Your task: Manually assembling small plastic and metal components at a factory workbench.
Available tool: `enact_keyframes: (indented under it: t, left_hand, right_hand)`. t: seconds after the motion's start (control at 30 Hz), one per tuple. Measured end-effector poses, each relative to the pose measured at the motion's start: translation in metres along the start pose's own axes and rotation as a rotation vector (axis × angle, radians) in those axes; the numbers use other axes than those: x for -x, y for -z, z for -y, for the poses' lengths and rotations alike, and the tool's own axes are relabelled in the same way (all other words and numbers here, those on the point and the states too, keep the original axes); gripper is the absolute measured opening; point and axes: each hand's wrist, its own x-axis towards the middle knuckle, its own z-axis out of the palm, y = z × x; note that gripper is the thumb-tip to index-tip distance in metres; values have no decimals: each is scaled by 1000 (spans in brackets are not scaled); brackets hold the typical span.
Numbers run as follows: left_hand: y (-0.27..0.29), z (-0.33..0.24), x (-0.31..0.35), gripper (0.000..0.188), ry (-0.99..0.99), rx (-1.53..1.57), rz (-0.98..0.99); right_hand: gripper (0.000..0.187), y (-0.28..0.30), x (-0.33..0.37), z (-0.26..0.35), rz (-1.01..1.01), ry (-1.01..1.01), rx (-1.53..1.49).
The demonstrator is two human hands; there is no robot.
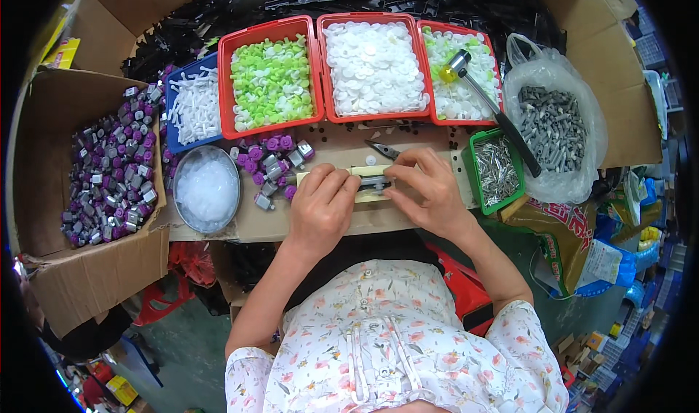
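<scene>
A pale yellow block (364, 171) lies across the near part of the bench, with a narrow dark grey part (375, 182) seated along it. My left hand (320, 205) is closed over the block's left side, its fingertips at the left end of the dark part. At the right end, my right hand (433, 191) bends its thumb and forefinger in toward the dark part; whatever tiny piece may sit between them is hidden. Just beyond the block rest dark-jawed pliers (382, 149).
Behind are red bins of green-and-white pieces (269, 82) and white discs (375, 67). A hammer (499, 114) lies across the right bin. Metal pins fill a green tray (497, 169); grey parts fill a bag (553, 129). Leftward are a metal bowl (207, 224) and purple-grey parts (116, 165).
</scene>
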Motion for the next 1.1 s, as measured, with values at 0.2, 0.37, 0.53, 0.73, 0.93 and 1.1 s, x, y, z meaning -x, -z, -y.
enact_keyframes:
  t: [0.2,0.37,0.53,0.73,0.93,1.1]
  left_hand:
    - [0,-1,1,29,-7,-7,4]
    - [-3,-1,-1,27,3,2,26]
    - [-1,-2,-2,29,-24,-27,24]
    - [0,-3,-2,28,-12,-6,27]
    - [2,1,3,28,-10,-19,-48]
    - [10,1,2,26,16,9,-59]
  right_hand:
    - [23,-8,2,2,27,-40,-55]
    - [23,-9,4,-5,21,-52,-65]
    - [23,-9,6,-4,-5,-75,-126]
    - [25,14,-22,-9,6,-74,-178]
    - [17,36,-145,-46,-104,154,149]
    - [18,12,-244,-101,-52,36,480]
